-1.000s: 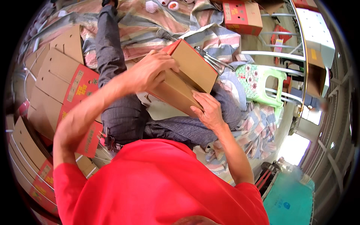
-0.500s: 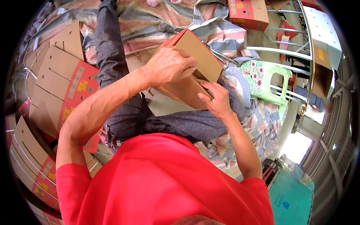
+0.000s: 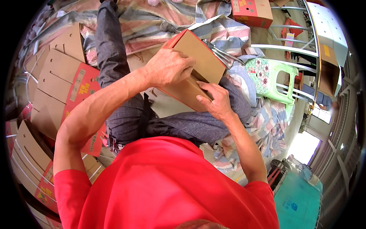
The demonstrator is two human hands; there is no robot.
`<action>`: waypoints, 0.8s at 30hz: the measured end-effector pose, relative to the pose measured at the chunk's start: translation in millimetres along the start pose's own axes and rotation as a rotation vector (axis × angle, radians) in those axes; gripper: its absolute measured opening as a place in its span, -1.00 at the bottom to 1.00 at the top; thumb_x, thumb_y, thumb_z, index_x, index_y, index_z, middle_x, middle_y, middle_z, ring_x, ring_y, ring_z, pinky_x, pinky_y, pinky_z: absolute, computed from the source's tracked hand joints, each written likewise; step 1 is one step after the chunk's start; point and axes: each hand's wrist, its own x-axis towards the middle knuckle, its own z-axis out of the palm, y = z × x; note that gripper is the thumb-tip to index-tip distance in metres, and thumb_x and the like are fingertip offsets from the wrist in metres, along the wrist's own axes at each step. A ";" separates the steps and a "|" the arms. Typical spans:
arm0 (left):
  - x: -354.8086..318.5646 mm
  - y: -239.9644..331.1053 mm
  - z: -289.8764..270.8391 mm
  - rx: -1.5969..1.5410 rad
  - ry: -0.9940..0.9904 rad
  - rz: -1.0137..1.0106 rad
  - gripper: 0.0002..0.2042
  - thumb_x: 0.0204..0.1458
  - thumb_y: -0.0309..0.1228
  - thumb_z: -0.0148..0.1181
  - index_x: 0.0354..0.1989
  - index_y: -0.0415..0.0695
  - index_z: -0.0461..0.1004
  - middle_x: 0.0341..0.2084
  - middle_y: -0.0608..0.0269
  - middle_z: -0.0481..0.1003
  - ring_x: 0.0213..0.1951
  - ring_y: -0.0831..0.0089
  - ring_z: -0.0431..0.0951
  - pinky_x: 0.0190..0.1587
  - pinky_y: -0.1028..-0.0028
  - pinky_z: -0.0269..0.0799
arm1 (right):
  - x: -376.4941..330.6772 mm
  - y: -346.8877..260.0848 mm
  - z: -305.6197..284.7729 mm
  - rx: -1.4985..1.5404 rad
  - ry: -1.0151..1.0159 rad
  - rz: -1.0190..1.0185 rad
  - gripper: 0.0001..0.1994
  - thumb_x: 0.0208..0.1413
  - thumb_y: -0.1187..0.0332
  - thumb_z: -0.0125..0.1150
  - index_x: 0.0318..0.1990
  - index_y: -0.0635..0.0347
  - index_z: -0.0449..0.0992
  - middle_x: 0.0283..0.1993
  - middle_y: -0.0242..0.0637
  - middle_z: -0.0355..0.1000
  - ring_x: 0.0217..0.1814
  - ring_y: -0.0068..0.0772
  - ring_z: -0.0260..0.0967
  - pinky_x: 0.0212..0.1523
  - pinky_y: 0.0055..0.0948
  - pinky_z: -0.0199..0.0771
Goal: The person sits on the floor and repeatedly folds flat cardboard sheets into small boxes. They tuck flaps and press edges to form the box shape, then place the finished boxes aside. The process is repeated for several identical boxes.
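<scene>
Between my legs stands a cardboard box (image 3: pixel 204 57), brown on its flaps with red outer edges, tilted, with a dark gap along its top. My left hand (image 3: pixel 170 68) is closed over the box's near left edge, its fingers curled and their tips partly hidden. Across from it, my right hand (image 3: pixel 216 100) grips the edge of the lower brown flap, thumb on the panel and fingers bent toward the gap. What lies inside the box cannot be seen.
Flattened red-and-brown cartons (image 3: pixel 61 87) are stacked at the left. A green plastic stool (image 3: pixel 267 78) stands right of the box, near white metal rails (image 3: pixel 286 47). Striped cloth (image 3: pixel 152 23) covers the far floor; another red box (image 3: pixel 251 11) sits beyond.
Both hands have shifted slightly left along the box, the right thumb sliding a little on the flap. The box itself stays nearly in place.
</scene>
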 end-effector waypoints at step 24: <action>6.7 -74.3 69.3 -0.258 0.030 -0.590 -0.10 0.24 0.01 0.23 0.61 -0.20 -0.06 0.46 -0.22 0.25 0.44 -0.20 0.28 0.43 -0.10 0.27 | 19.9 88.5 92.1 0.099 0.602 0.620 -0.15 0.44 0.08 0.07 0.58 0.52 -0.19 0.58 0.44 0.02 0.61 0.37 0.05 0.56 0.00 0.08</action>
